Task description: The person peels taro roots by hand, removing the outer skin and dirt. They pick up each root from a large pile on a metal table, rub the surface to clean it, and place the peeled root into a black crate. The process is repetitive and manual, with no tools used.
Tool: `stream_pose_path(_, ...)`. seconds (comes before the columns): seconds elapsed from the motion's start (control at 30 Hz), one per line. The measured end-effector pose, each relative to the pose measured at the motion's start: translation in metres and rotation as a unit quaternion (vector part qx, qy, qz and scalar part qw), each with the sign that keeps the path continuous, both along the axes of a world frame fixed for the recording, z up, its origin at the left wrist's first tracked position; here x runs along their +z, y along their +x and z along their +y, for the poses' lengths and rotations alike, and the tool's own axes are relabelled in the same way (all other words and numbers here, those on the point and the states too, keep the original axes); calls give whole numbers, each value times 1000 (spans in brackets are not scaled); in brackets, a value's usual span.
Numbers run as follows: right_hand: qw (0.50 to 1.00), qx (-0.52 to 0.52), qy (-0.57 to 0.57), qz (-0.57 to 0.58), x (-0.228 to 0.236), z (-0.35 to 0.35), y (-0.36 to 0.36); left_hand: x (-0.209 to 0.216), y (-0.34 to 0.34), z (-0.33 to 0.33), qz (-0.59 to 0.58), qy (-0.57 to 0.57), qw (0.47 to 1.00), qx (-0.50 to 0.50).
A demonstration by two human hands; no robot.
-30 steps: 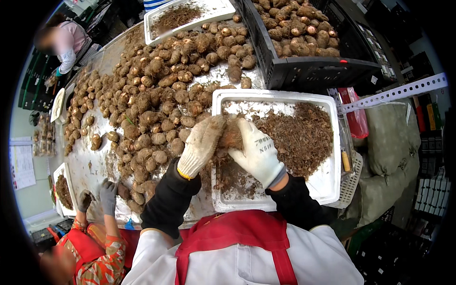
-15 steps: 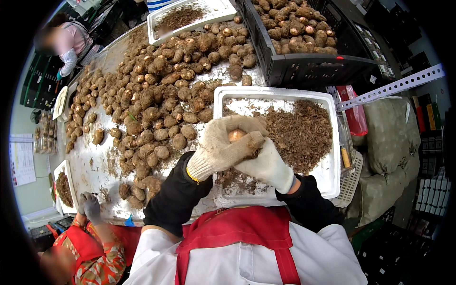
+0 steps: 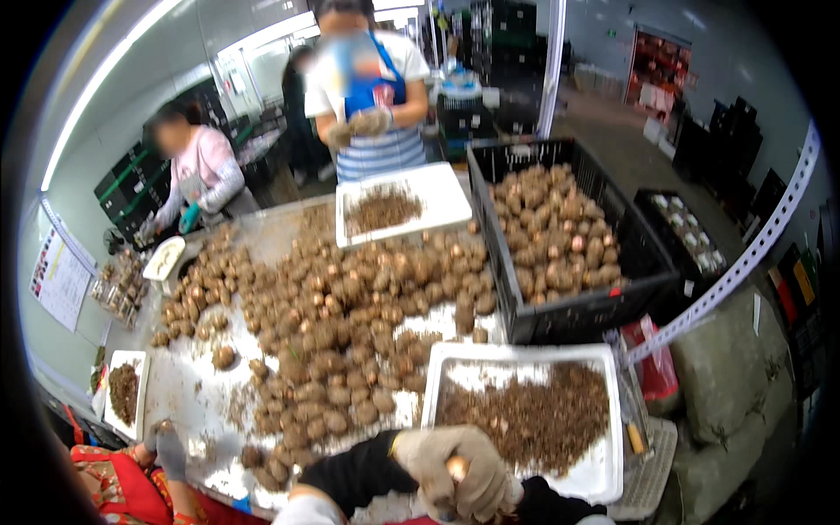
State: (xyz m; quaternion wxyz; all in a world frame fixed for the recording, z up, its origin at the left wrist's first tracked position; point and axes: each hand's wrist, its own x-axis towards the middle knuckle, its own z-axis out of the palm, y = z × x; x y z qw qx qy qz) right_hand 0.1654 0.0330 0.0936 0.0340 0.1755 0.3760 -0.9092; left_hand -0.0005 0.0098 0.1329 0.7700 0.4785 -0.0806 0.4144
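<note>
A: Reference point?

B: White foam scrap tray (image 3: 582, 479). Brown fibrous scraps (image 3: 525, 407) cover much of its floor.

A: State of the hands?

B: Left hand (image 3: 455, 494), in a soiled beige glove: fingers curled round a taro corm (image 3: 458, 468), with only a pale, rounded end exposed. Right hand (image 3: 509, 499): mostly hidden by the left, so I cannot tell how its fingers stand.

A: Position of that corm?

B: In the grip, close to the near-left part of the scrap tray. Height above the tray not readable.

A: Surroundings?

B: Left of the scrap tray, a broad heap of loose taro corms (image 3: 341, 289) on the metal tabletop (image 3: 188, 372), brown and rough. Just beyond the tray, a black plastic crate (image 3: 560, 319) filled with more corms. Beyond and to the left, a second foam tray (image 3: 442, 206) with similar scraps. Right beside the scrap tray, a yellow handle (image 3: 635, 437) and a red plastic bag (image 3: 656, 363).

A: Other people?

B: Well beyond the scrap tray, a co-worker in a blue apron (image 3: 376, 96), gloved hands (image 3: 369, 122) close together. Far left of it, another co-worker's grey-gloved hand (image 3: 171, 455).
</note>
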Motion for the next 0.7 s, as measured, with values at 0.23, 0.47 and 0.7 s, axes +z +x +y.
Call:
stream_pose_path(0.23, 995, -5, -92, -40, -7, 1, 17, 10, -12, -25, 159, -67, 946, 273)
stream_pose_path(0.47, 996, 22, -87, -8, -5, 18, 22, 14, -1, -28, 175, -125, 907, 362)
stream_pose_path(0.7, 966, -81, 247, -3, -24, 38, -3, -27, 1, -7, 345, -225, 764, 496)
